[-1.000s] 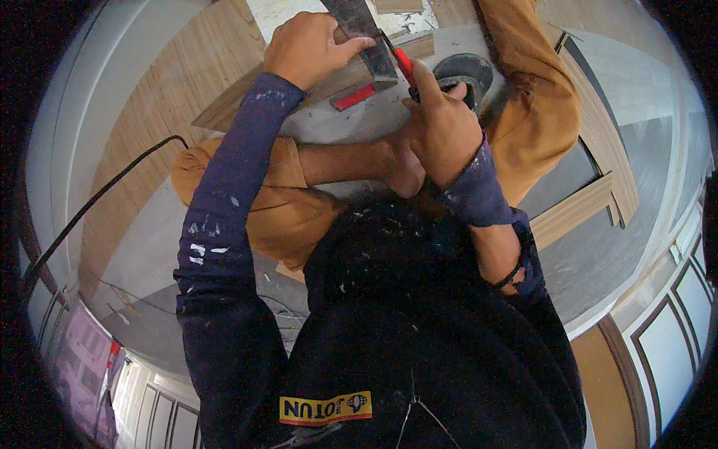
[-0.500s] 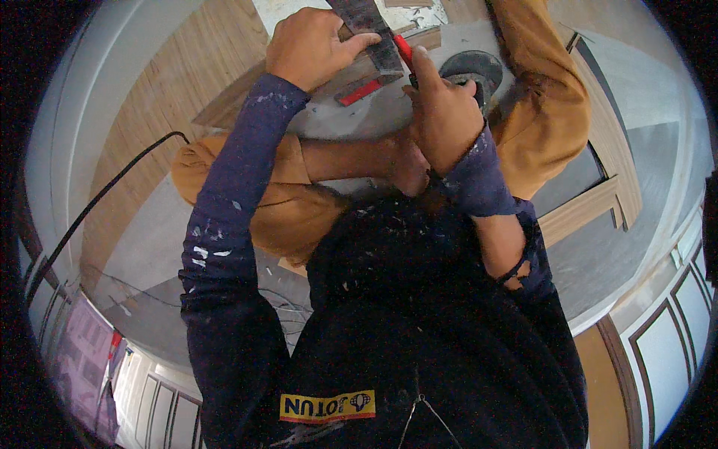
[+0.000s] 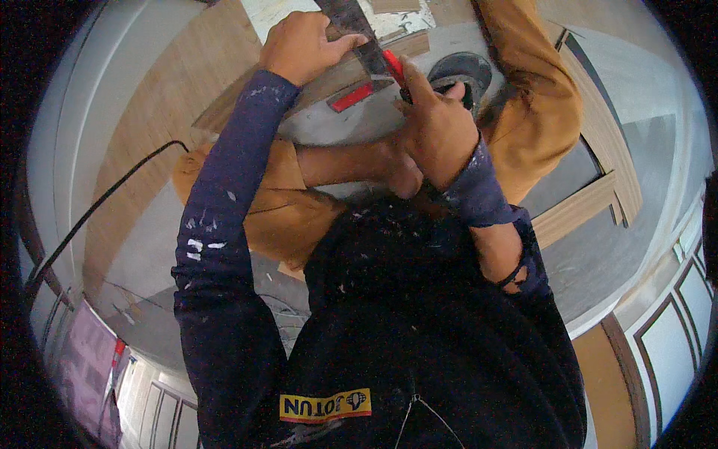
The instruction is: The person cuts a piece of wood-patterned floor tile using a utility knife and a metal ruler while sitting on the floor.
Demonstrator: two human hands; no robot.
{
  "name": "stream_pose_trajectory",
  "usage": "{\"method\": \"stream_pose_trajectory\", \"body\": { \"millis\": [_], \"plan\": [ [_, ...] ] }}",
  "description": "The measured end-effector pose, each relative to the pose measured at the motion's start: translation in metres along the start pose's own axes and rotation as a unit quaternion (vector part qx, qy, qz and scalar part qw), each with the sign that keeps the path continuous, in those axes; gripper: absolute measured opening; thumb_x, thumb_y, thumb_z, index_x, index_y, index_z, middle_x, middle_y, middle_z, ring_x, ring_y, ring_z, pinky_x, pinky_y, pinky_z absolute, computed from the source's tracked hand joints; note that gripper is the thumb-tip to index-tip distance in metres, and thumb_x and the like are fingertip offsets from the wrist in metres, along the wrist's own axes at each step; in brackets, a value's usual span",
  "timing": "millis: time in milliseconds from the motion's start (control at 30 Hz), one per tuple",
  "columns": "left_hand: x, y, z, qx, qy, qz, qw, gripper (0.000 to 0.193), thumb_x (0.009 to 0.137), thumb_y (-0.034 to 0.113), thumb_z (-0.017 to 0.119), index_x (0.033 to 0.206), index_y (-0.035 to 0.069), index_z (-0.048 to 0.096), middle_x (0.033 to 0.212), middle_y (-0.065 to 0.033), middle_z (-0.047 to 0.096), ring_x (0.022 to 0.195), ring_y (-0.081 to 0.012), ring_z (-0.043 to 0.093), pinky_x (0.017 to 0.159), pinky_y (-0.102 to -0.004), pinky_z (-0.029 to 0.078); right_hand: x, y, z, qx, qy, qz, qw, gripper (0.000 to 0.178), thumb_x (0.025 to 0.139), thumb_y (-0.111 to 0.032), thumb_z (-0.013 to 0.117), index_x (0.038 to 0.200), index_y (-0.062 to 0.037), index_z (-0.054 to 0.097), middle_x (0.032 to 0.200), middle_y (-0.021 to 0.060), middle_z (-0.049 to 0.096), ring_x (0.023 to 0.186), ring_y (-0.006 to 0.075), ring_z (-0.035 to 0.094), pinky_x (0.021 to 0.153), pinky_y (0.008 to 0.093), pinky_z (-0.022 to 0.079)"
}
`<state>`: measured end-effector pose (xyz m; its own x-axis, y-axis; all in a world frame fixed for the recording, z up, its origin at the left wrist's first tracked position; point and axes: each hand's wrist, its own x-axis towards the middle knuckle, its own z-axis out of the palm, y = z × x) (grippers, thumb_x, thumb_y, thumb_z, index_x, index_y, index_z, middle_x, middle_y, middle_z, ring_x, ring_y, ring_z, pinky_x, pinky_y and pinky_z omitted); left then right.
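Observation:
My right hand (image 3: 441, 123) is closed round the red and black handle of what looks like a handsaw (image 3: 345, 19). Its dark, wide blade slants away to the upper left, across a wood-patterned plank (image 3: 318, 86). On the far side, my left hand (image 3: 299, 49) bears on the plank, its thumb stretched out against the blade; most of its fingers are bent and hidden. A small red piece (image 3: 350, 97) lies on the floor just this side of the plank. Beyond my right hand is a dark round thing (image 3: 464, 71), partly covered by that hand.
My bare foot (image 3: 404, 176) and crossed legs are close below the blade. A black cable (image 3: 105, 198) bends across the left. Cut plank pieces (image 3: 580, 206) lie on the grey floor at right. A white sheet (image 3: 277, 13) with scraps is at the top.
Both hands and the blade have shifted slightly left in view, along with most of the scene. Both hands keep their holds.

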<state>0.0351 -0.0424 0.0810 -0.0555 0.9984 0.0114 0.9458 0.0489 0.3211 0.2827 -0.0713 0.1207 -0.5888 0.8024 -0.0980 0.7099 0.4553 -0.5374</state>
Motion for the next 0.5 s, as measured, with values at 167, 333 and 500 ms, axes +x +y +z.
{"method": "stream_pose_trajectory", "body": {
  "millis": [167,333,500],
  "plan": [
    [0.000,0.003,0.003,-0.030,-0.007,0.004,1.000,0.069,0.079,0.067,0.070,0.062,0.000,0.065,0.064,-0.0197,0.065,0.065,-0.0386,0.066,0.066,-0.0474,0.053,-0.004,0.006,-0.010,0.026,0.016,0.055,0.998,0.062,0.088,-0.009,0.063,0.146,-0.0099,0.041,0.083,0.0276,0.067,0.076,0.0487,0.065,0.065,0.0531,0.053],
    [-0.003,0.010,0.000,-0.016,-0.006,0.008,1.000,0.069,0.078,0.065,0.073,0.058,-0.001,0.062,0.063,-0.0205,0.064,0.065,-0.0393,0.065,0.066,-0.0469,0.053,0.000,0.016,0.004,-0.022,0.036,-0.018,0.999,0.067,0.089,-0.008,0.062,0.151,-0.0118,0.036,0.093,0.0236,0.069,0.079,0.0508,0.063,0.072,0.0525,0.053],
    [-0.006,0.015,-0.006,-0.030,-0.017,0.000,0.999,0.069,0.078,0.064,0.072,0.059,-0.001,0.062,0.063,-0.0208,0.064,0.065,-0.0392,0.065,0.066,-0.0471,0.053,0.000,0.015,0.000,0.008,-0.013,0.005,1.000,0.070,0.089,-0.010,0.063,0.153,-0.0140,0.035,0.099,0.0235,0.069,0.080,0.0517,0.062,0.077,0.0533,0.052]
  ]
}}
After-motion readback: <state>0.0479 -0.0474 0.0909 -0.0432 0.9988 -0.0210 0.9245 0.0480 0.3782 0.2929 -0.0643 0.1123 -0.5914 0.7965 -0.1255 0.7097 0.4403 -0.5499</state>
